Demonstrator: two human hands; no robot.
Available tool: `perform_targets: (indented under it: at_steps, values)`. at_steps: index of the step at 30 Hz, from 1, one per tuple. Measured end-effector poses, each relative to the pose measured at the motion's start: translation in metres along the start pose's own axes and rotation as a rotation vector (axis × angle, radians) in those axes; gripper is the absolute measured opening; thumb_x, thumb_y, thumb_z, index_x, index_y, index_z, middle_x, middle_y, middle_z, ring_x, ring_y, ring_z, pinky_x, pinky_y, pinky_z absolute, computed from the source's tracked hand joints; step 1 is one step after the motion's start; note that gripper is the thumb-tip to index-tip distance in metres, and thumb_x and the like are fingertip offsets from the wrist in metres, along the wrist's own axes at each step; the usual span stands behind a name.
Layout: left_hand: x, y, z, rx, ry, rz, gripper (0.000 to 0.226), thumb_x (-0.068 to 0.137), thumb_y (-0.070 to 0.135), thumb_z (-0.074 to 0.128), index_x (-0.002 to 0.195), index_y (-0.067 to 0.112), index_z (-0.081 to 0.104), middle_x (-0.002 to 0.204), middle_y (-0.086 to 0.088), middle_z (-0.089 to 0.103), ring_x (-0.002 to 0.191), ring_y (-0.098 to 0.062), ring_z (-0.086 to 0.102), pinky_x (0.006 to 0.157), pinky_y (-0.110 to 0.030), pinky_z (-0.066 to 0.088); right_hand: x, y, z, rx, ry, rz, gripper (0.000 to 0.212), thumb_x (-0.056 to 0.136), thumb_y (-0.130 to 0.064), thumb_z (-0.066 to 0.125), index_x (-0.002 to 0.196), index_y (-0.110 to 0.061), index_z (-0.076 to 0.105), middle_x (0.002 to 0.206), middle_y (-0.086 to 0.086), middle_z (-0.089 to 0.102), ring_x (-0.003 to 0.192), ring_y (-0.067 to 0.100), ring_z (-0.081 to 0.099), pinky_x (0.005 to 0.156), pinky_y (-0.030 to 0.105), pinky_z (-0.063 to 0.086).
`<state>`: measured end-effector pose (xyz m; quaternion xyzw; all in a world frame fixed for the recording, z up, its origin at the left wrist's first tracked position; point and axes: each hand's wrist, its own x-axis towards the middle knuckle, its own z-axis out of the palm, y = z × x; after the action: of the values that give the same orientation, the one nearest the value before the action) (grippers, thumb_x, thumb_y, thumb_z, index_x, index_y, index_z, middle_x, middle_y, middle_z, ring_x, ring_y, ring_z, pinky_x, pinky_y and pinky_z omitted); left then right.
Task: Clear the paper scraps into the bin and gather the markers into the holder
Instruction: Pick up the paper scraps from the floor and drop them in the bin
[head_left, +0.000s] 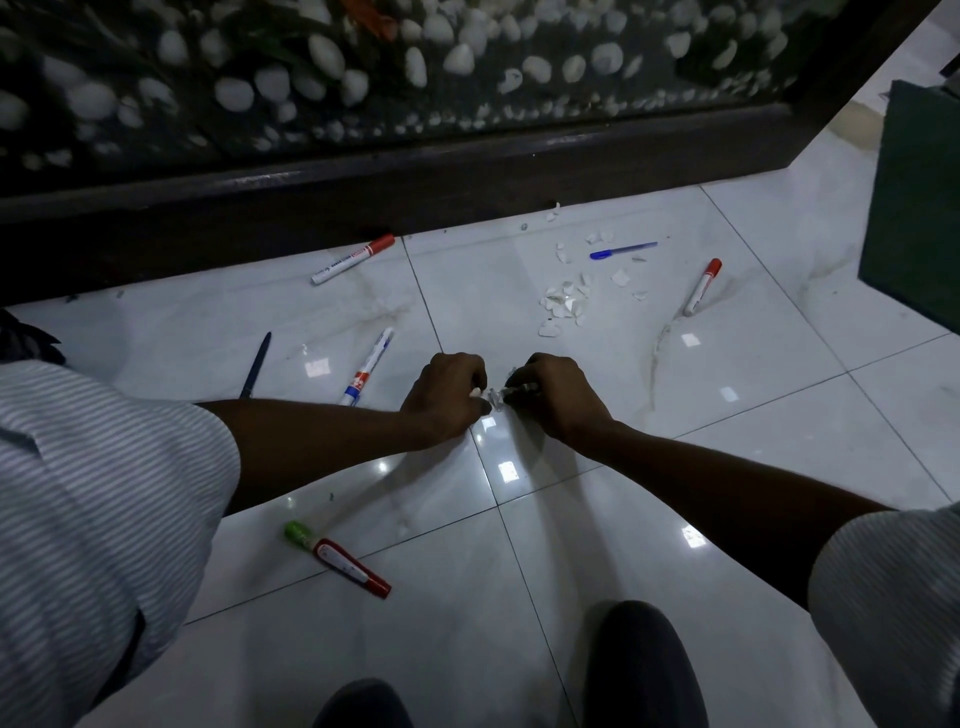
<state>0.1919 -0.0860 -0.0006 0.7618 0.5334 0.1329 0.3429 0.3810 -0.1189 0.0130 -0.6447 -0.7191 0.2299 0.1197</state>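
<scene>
Between both hands, small paper scraps (492, 401) pinched by left hand (448, 391) and right hand (557, 392), gathered for binning; more scraps (563, 304) left beyond grip; markers (367, 366) scattered around, untouched

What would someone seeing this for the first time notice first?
Two hands meet at the centre of the pale tiled floor, the left hand and right hand pinching small white paper bits between them. Just beyond them lies a scatter of torn paper scraps, ringed by strewn markers and pens, such as the red-capped marker to the right and the green-capped marker nearest the person. A dark pebble-filled panel runs along the back.
</scene>
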Motion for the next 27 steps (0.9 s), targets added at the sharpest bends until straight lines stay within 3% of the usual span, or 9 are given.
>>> perform_targets:
  at_steps: [5,8,12,16,19,22,24,27]
  values:
    - [-0.002,0.000,-0.001,0.062,-0.107,0.047,0.065,0.071,0.040,0.085,0.126,0.014,0.061,0.111,-0.009,0.065,0.107,-0.029,0.060,0.088,-0.041,0.053,-0.002,0.003,0.001,0.009,0.002,-0.020,0.015,0.090,-0.018,0.071,0.103,-0.014,0.080,0.094,0.008,0.071,0.086,0.023,0.065,0.072,0.028,0.044]
    - [-0.002,0.005,0.000,0.125,-0.145,0.069,0.079,0.061,0.063,0.077,0.121,0.015,0.058,0.113,-0.006,0.054,0.104,-0.028,0.056,0.087,-0.042,0.052,-0.003,0.008,-0.004,0.016,0.023,-0.043,0.016,0.088,-0.018,0.073,0.101,-0.011,0.080,0.094,0.011,0.074,0.085,0.025,0.068,0.072,0.026,0.044]
    - [0.001,0.009,0.005,0.203,-0.122,0.127,0.063,0.073,0.058,0.081,0.116,0.018,0.058,0.110,-0.005,0.051,0.095,-0.029,0.060,0.077,-0.037,0.051,-0.004,0.011,-0.016,0.113,0.060,0.050,0.016,0.088,-0.021,0.076,0.098,-0.009,0.081,0.090,0.006,0.078,0.075,0.013,0.068,0.067,0.012,0.042]
    - [0.006,0.017,0.006,0.252,-0.103,0.145,0.055,0.079,0.054,0.079,0.117,0.020,0.059,0.113,-0.006,0.052,0.097,-0.029,0.060,0.074,-0.033,0.045,-0.006,0.017,-0.023,0.227,0.020,0.165,0.012,0.086,-0.021,0.079,0.092,-0.011,0.081,0.071,-0.006,0.073,0.061,0.004,0.069,0.061,0.004,0.045]
    - [0.009,0.021,0.007,0.271,-0.097,0.149,0.049,0.080,0.050,0.078,0.115,0.021,0.060,0.112,-0.004,0.052,0.099,-0.029,0.060,0.075,-0.034,0.046,-0.011,0.023,-0.026,0.265,0.036,0.204,0.008,0.084,-0.021,0.081,0.087,-0.014,0.081,0.068,-0.009,0.072,0.060,0.005,0.070,0.062,0.007,0.047]
    - [0.010,0.025,0.008,0.310,-0.111,0.191,0.052,0.080,0.051,0.077,0.119,0.022,0.059,0.114,-0.005,0.052,0.103,-0.027,0.057,0.077,-0.036,0.048,-0.016,0.029,-0.028,0.317,0.036,0.240,0.007,0.082,-0.021,0.082,0.084,-0.014,0.080,0.070,-0.001,0.076,0.063,0.010,0.074,0.064,0.014,0.053]
    - [0.010,0.029,0.008,0.333,-0.113,0.204,0.050,0.081,0.049,0.076,0.120,0.022,0.060,0.115,-0.006,0.052,0.106,-0.027,0.054,0.079,-0.038,0.050,-0.019,0.031,-0.028,0.326,0.017,0.254,0.008,0.083,-0.020,0.081,0.082,-0.012,0.078,0.070,0.003,0.076,0.058,0.005,0.072,0.060,0.010,0.050]
    - [0.011,0.031,0.011,0.318,-0.107,0.197,0.026,0.089,0.032,0.072,0.111,0.021,0.062,0.111,-0.003,0.051,0.104,-0.026,0.056,0.078,-0.038,0.050,-0.021,0.032,-0.028,0.330,0.008,0.271,0.007,0.085,-0.016,0.079,0.083,-0.011,0.075,0.071,0.002,0.073,0.051,-0.003,0.066,0.054,0.005,0.045]
